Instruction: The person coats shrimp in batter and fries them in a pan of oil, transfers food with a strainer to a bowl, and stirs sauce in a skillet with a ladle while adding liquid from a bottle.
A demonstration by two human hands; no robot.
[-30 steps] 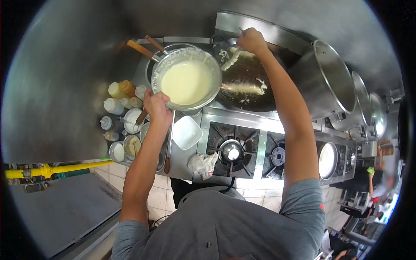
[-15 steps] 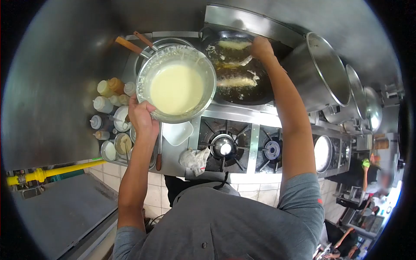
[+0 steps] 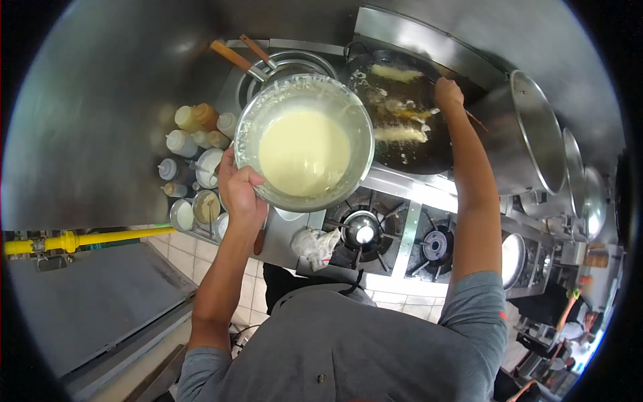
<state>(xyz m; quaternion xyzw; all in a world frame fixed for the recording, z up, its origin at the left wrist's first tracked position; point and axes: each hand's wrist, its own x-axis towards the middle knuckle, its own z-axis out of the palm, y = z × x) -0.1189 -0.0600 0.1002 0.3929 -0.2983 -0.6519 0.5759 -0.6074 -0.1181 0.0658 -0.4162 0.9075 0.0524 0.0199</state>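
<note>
Pale yellow batter (image 3: 305,151) fills the lower part of a metal bowl (image 3: 251,137), whose near-left rim my left hand (image 3: 242,189) grips. My right hand (image 3: 449,94) is closed at the right side of a dark wok (image 3: 415,161), around a thin utensil whose tip (image 3: 477,119) shows to the right of the wrist. In the wok's oil lie battered pieces, one near the back (image 3: 396,73) and one nearer the front (image 3: 402,135), with loose bits of batter between them.
Squeeze bottles (image 3: 179,142) and small tubs (image 3: 205,206) stand at the left. Two wooden-handled strainers (image 3: 231,53) rest behind the bowl. A crumpled cloth (image 3: 315,248) lies beside a burner (image 3: 362,229). Large pots (image 3: 536,134) stand at the right; people work in the far right background.
My left hand has brought the bowl nearer and lower. My right hand has moved from the wok's far edge to its right side, and more battered pieces show in the oil.
</note>
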